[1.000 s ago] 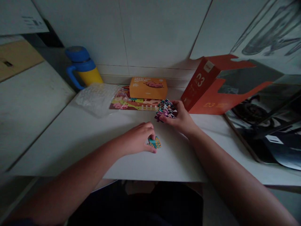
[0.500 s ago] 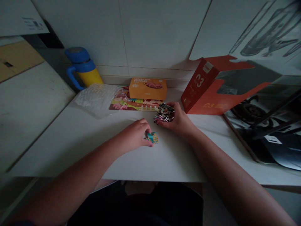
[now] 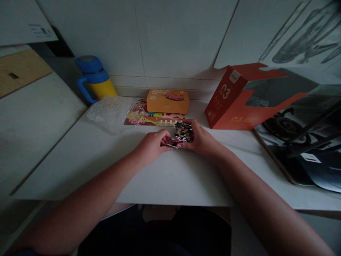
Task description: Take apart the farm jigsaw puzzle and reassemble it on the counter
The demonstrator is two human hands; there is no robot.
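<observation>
- The left hand [image 3: 156,140] is hovering low in front of the puzzle box [image 3: 167,101], a little to its left, and is pinching a thin puzzle piece [image 3: 172,146] between thumb and fingers; the piece is showing nearly edge-on, right beside the stack, and whether the two are touching I cannot tell.
- The right hand [image 3: 200,138] is curving around the right side of a stack of puzzle pieces [image 3: 183,132], in front of the puzzle box and toward its right end, and is gripping it with the thumb nearer the person and the fingers on the far side.
- The blue and yellow flask [image 3: 96,78] is standing well to the left of the puzzle box, its handle facing left.
- The bubble wrap [image 3: 109,112] is lying crumpled just left of the puzzle box.
- The colourful picture sheet [image 3: 149,119] is lying flat on the white worktop [image 3: 149,181], showing in front of the puzzle box and to its left.
- The red-orange carton [image 3: 234,103] is standing right of the puzzle box, its wide cut-out showing.
- The dark hob [image 3: 283,131] is sitting farthest right of the puzzle box, beyond the carton.
</observation>
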